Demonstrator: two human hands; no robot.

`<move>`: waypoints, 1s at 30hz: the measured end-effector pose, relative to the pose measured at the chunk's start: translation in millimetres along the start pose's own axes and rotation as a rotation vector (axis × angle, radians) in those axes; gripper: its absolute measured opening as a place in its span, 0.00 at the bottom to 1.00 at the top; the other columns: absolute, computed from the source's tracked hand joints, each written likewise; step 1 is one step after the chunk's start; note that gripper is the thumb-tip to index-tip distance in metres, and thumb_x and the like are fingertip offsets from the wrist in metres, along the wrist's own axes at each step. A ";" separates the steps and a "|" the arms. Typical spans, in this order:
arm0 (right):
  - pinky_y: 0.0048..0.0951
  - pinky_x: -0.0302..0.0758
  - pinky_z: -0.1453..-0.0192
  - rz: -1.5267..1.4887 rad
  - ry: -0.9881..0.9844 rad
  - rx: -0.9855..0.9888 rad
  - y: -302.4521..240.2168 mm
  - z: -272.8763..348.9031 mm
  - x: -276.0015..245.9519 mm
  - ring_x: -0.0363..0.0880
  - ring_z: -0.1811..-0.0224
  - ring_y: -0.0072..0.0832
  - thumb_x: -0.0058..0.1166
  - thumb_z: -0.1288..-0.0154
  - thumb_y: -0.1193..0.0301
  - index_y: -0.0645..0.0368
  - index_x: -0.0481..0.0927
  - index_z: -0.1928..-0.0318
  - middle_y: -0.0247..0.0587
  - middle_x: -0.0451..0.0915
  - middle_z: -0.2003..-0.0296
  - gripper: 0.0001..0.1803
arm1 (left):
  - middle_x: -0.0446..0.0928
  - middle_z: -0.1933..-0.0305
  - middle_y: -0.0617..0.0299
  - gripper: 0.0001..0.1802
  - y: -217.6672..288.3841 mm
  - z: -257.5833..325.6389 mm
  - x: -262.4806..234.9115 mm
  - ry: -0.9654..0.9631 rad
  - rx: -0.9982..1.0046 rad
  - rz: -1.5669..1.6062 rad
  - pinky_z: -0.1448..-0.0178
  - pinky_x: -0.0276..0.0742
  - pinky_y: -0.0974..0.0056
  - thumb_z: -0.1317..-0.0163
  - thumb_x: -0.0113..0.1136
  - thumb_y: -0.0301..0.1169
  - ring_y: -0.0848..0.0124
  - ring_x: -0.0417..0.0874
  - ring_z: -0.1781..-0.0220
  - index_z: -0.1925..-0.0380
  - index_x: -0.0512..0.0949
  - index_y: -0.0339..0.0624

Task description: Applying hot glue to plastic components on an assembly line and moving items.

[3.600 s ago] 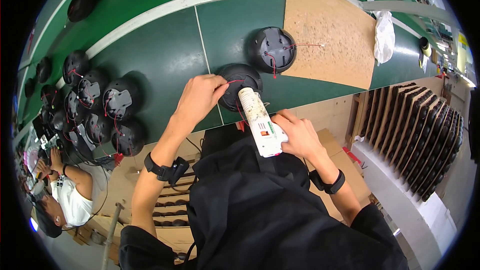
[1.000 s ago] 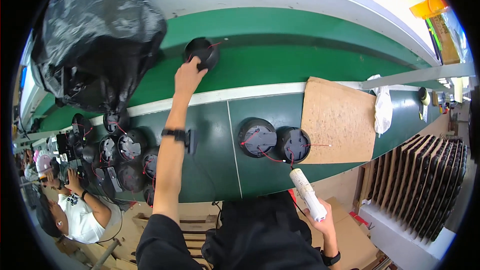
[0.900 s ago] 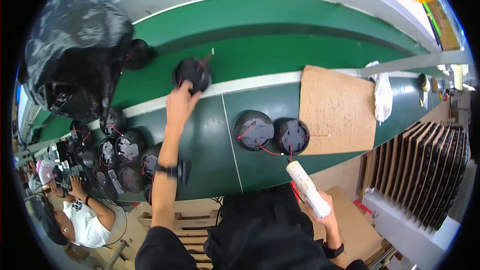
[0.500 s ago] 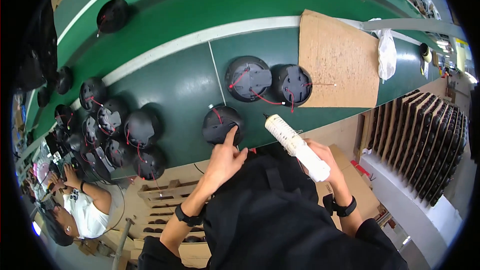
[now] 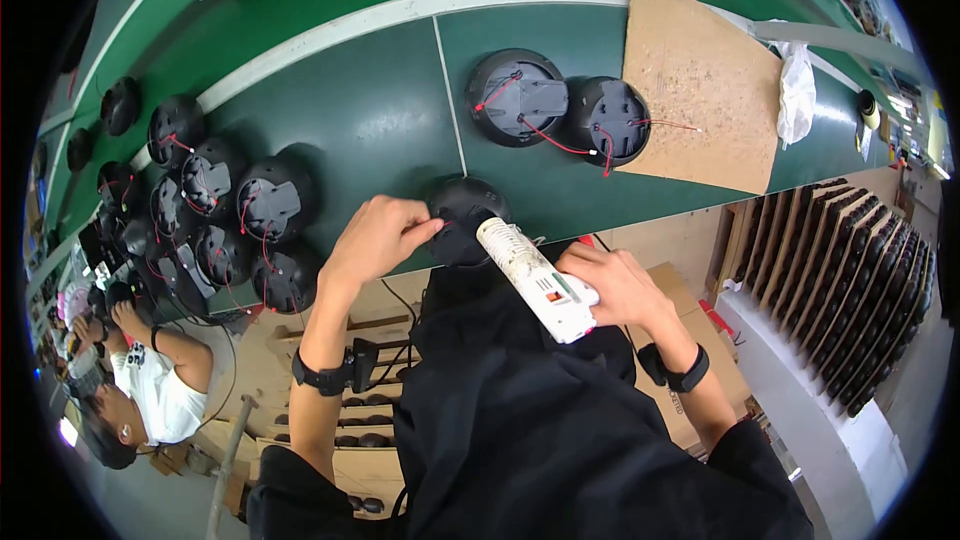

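Near the table's front edge sits a black round housing [image 5: 456,202], domed side down. My left hand [image 5: 378,240] is at its left rim, thumb and forefinger pinched on a short red wire [image 5: 444,223] that shows at the thumb tip. My right hand [image 5: 615,282] is wrapped round a white electric screwdriver [image 5: 530,275] with a worn, stained front half and a red switch. The tool slants over the right side of the housing. Its tip is hidden against the dark housing, so I cannot tell whether it touches.
Two black housings [image 5: 518,98] with red wires stand behind, beside a cardboard sheet [image 5: 705,90]. Several more housings [image 5: 275,198] crowd the left. A white plastic bag [image 5: 796,95] hangs at the right. Racked black parts [image 5: 830,290] stand lower right. A co-worker [image 5: 160,390] is at far left.
My left hand has moved left, from pointing into the housing to pinching at its rim. My right hand has brought the screwdriver left and over the housing. The whole view has shifted.
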State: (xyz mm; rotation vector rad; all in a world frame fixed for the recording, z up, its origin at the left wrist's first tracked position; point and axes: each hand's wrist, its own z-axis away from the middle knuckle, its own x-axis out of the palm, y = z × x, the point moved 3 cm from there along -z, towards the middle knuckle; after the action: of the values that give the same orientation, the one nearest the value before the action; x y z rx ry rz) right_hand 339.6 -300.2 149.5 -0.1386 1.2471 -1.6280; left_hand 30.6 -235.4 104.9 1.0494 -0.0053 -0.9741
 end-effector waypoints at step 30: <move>0.45 0.78 0.55 0.135 -0.090 0.015 0.7 -21.5 10.7 0.80 0.58 0.50 0.64 0.63 0.76 0.56 0.79 0.54 0.41 0.79 0.61 0.27 | 0.72 0.36 0.51 0.45 -33.9 38.0 36.5 0.048 -0.178 0.474 0.46 0.82 0.61 0.42 0.75 0.38 0.64 0.81 0.42 0.28 0.61 0.42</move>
State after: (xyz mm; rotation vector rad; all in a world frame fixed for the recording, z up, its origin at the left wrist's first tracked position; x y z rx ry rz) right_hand 321.9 -294.5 134.3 -0.1146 1.1515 -1.4986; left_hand 13.3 -292.3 85.1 0.8533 -0.1206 -0.5088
